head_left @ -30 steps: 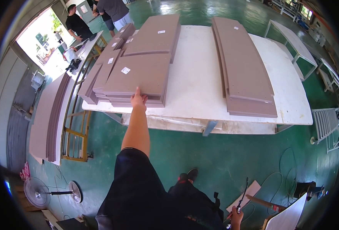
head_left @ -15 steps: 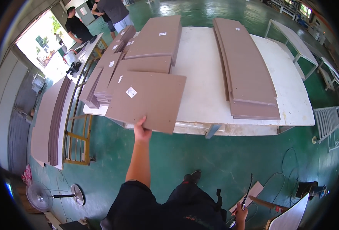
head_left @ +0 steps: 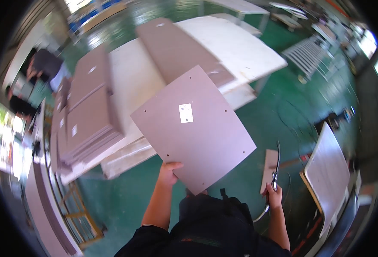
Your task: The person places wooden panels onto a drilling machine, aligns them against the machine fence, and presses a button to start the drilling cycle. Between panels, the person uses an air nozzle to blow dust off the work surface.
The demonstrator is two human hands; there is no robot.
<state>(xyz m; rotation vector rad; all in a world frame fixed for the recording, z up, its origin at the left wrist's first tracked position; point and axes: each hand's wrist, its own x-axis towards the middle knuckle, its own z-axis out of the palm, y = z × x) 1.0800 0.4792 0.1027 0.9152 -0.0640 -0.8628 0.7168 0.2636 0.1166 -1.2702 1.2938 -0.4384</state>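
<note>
Left hand (head_left: pixel 167 174) has most fingers hidden behind the mauve panel (head_left: pixel 197 141), center; print on white label (head_left: pixel 186 113) too small to read. People (head_left: pixel 47 64), upper left, blurred. Board stack (head_left: pixel 41 201), lower left, cut by bottom edge.

1. One left hand (head_left: pixel 168 173) and one right hand (head_left: pixel 274 195): two in all.
2. One held brown panel (head_left: pixel 197 143), with six small holes (head_left: pixel 226 111) and one white label (head_left: pixel 186 113).
3. One slender hand tool (head_left: pixel 275 177).
4. Two wide stacks (head_left: pixel 88 118); narrower stacks (head_left: pixel 60 131) beside them, too blurred to count.
5. One long stack (head_left: pixel 180 49).
6. One white tabletop (head_left: pixel 131 70).
7. One slatted rack (head_left: pixel 306 56).
8. At least two other people (head_left: pixel 47 64).
</note>
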